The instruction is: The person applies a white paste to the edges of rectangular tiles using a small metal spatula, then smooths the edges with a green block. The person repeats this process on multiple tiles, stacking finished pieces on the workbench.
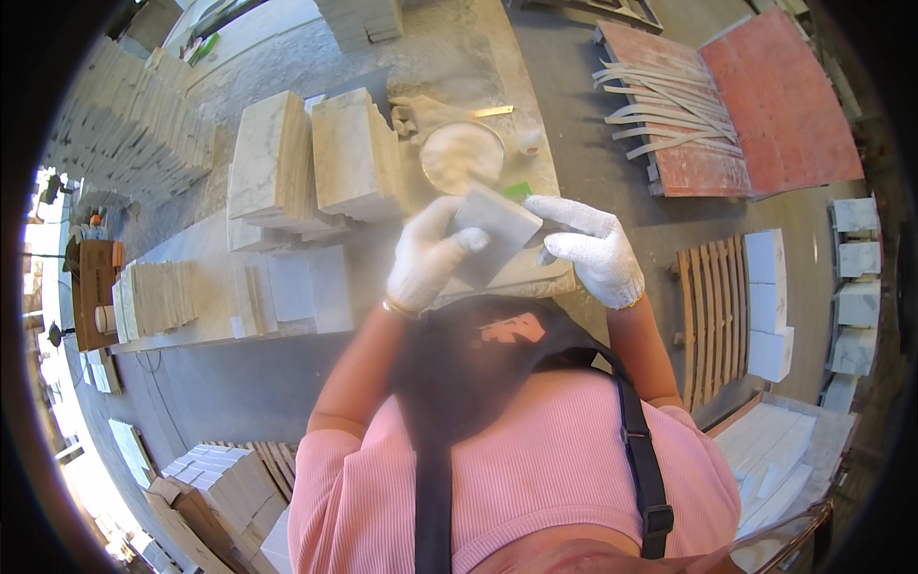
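"Where can the right hand (598, 253) pass?"
"Outward: floor (652, 234) opens between it and the slatted pallet (713, 320)."
"And the left hand (426, 258)?"
"Tighter. Two slab stacks (356, 158) block the way ahead and leftward, and a round pale disc (463, 153) lies just ahead on the bench (488, 57)."
"Between the hands?"
"The grey tile (497, 228) fills most of that gap, with the dark apron (454, 368) close on the near side."
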Action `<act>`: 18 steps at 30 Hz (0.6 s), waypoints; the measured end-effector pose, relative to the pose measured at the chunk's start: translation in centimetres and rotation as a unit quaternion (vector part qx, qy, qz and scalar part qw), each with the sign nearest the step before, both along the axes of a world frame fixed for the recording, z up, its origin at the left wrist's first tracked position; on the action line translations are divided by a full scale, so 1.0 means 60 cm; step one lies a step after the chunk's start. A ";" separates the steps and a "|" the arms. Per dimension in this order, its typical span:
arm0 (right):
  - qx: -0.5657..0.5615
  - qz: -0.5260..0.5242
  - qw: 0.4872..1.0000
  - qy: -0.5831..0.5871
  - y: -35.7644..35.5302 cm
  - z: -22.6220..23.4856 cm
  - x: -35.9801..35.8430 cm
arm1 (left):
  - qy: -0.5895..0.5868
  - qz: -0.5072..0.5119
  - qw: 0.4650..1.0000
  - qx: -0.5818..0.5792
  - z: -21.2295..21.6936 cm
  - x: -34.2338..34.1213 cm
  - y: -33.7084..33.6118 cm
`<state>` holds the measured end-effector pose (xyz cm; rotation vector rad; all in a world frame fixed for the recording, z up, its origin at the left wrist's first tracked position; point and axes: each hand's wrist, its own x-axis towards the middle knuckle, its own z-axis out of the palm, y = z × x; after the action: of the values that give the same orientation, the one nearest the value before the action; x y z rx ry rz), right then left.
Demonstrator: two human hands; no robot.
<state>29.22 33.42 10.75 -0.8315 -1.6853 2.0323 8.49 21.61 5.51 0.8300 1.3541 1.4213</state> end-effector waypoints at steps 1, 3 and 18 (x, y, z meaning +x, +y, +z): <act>-0.019 0.000 1.000 0.018 0.001 -0.001 0.003 | -0.018 0.004 1.000 0.003 0.003 -0.001 0.000; -0.042 -0.005 0.998 0.040 0.003 -0.005 0.007 | -0.040 0.000 0.999 -0.010 0.011 0.002 0.002; -0.043 -0.069 0.997 0.019 0.012 -0.005 -0.014 | -0.105 -0.009 0.993 -0.050 0.034 0.007 0.011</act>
<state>28.39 34.13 10.44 -0.9049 -1.4864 2.0256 8.93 22.25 7.52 0.6081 1.2431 1.3739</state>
